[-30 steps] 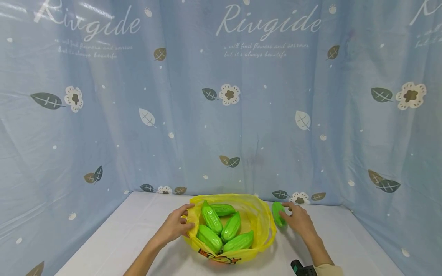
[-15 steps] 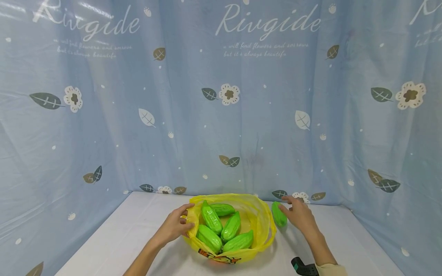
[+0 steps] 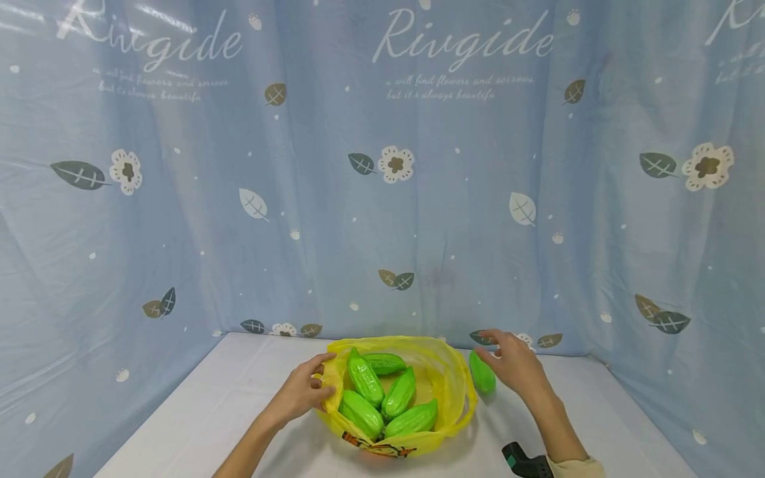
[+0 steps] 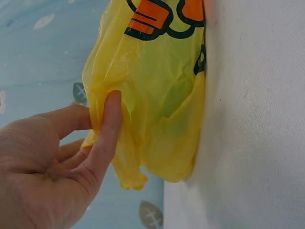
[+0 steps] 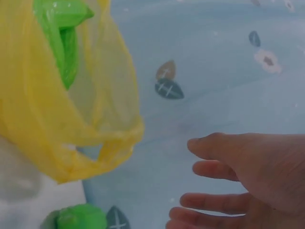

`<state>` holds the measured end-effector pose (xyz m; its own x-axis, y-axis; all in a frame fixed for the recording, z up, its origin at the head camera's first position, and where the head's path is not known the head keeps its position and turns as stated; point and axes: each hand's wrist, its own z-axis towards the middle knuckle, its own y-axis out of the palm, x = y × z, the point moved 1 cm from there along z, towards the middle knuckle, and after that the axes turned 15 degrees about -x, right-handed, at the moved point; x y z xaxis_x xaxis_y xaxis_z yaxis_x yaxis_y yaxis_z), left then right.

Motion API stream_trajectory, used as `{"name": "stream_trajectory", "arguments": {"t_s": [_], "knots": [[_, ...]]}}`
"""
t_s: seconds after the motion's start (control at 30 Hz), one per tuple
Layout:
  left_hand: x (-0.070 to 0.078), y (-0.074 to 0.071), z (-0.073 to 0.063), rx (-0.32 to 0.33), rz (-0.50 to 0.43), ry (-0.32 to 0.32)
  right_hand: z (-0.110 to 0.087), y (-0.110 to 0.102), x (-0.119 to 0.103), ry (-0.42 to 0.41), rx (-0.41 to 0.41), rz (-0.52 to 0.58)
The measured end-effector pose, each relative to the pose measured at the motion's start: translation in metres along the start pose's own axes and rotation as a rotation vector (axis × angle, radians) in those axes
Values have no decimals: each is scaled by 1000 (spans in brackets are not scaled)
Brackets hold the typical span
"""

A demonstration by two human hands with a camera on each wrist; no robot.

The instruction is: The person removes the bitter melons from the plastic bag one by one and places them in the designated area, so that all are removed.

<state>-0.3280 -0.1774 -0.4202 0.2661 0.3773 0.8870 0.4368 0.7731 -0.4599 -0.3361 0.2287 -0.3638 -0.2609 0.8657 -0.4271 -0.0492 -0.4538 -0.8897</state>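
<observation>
Head view: your left hand [image 3: 303,390] pinches the yellow plastic bag [image 3: 459,382], while your empty, loosely extended right hand [image 3: 517,364] is nearer the loose green gourd [image 3: 483,376], lying just to its left, long axis pointing roughly away from you.

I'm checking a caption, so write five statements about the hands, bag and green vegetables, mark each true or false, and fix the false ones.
1. The left hand holds the yellow bag at its edge. True.
2. The right hand is gripping a vegetable. False: the right hand holds nothing.
3. Five green vegetables show inside the bag. True.
4. The bag is tied shut. False: its mouth is open.
5. One loose vegetable lies outside the bag, on the right hand's side. True.
</observation>
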Motion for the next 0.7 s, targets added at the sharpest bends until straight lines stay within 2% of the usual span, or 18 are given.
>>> {"name": "stream_trajectory", "arguments": {"t_s": [0.3,0.7], "knots": [[-1,1,2,7,-2,-6,-3,-6,-25,-9,-62,-9],[0,1,1,2,4,0,-6,2,-44,-12,-148,40]]}}
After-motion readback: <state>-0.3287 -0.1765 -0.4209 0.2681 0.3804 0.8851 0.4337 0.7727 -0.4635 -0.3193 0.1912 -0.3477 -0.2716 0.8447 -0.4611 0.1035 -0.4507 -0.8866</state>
